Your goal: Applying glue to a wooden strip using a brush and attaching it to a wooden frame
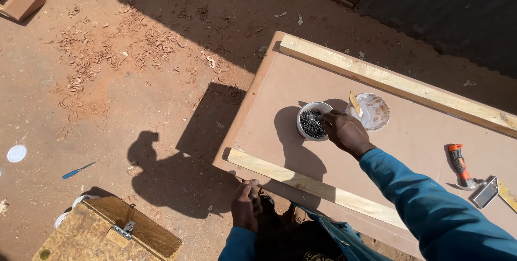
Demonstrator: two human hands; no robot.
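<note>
My right hand (344, 130) reaches into a white round tub of small dark nails (313, 121), fingertips among the nails. My left hand (246, 203) is closed at the near edge of the brown board (280, 86), by the end of a pale wooden strip (309, 184) lying along that edge; what it pinches is too small to tell. A second pale strip (398, 84) lies along the board's far edge. A clear round lid (374, 111) rests beside the tub.
An orange-handled hammer (461, 166) and a small metal square (486, 192) lie on the board at right. Wood shavings (113, 51) litter the dirt floor. A blue-handled tool (77, 171), a white disc (16, 153) and a chipboard box (102, 234) sit at left.
</note>
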